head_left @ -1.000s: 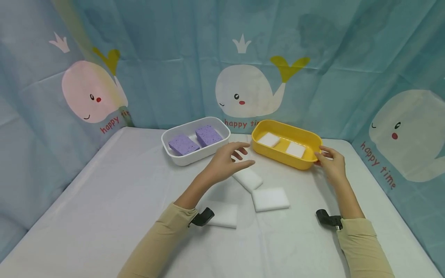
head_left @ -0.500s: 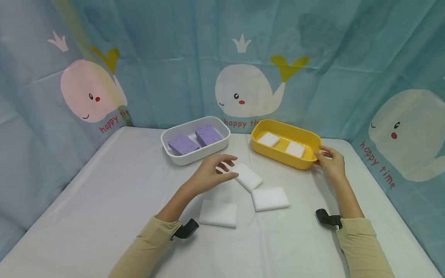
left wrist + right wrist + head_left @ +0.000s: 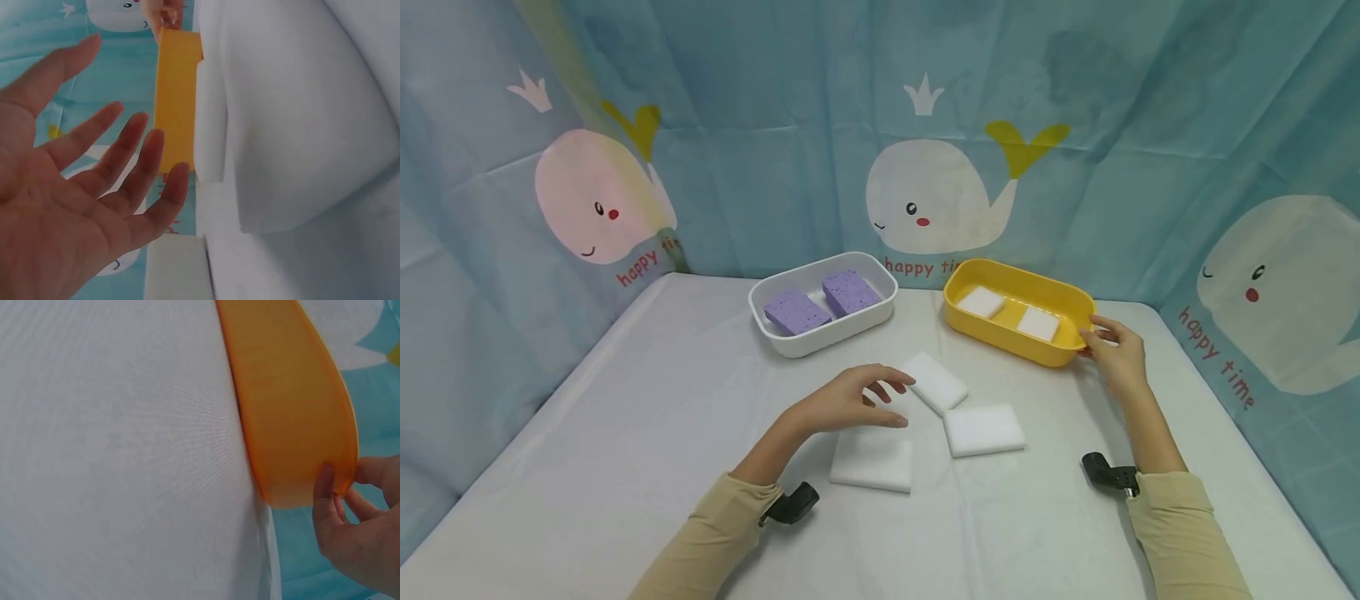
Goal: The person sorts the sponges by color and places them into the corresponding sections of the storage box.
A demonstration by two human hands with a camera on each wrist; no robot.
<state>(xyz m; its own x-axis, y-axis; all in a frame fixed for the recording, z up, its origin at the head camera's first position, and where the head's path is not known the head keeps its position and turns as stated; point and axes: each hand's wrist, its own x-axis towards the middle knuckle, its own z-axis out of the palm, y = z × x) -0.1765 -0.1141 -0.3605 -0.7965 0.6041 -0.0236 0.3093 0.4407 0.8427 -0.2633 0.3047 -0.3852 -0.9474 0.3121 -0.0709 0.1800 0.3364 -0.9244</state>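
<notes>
My left hand [image 3: 853, 400] hovers with fingers spread and nothing in it. Just below it on the cloth lies a white sponge [image 3: 871, 467], which looms large in the left wrist view. Two more white sponges lie farther right: a tilted one [image 3: 937, 382] and one [image 3: 984, 430] touching its lower corner. At the right end of the yellow tray [image 3: 1000, 335], my right hand [image 3: 1118, 354] pinches the rim between thumb and fingers, also plain in the right wrist view. Inside that tray rest two white sponges, one to the left [image 3: 981, 302] and one to the right [image 3: 1038, 322].
A white tray [image 3: 797, 346] stands at the back, left of the yellow one, holding two purple sponges [image 3: 796, 312]. Behind the table [image 3: 647, 400] hangs a blue curtain [image 3: 775, 183] with whale prints, which also runs along both sides.
My left hand has drawn back from between the trays, toward me and to the left, over the nearest white sponge. The right hand stays at the yellow tray's rim.
</notes>
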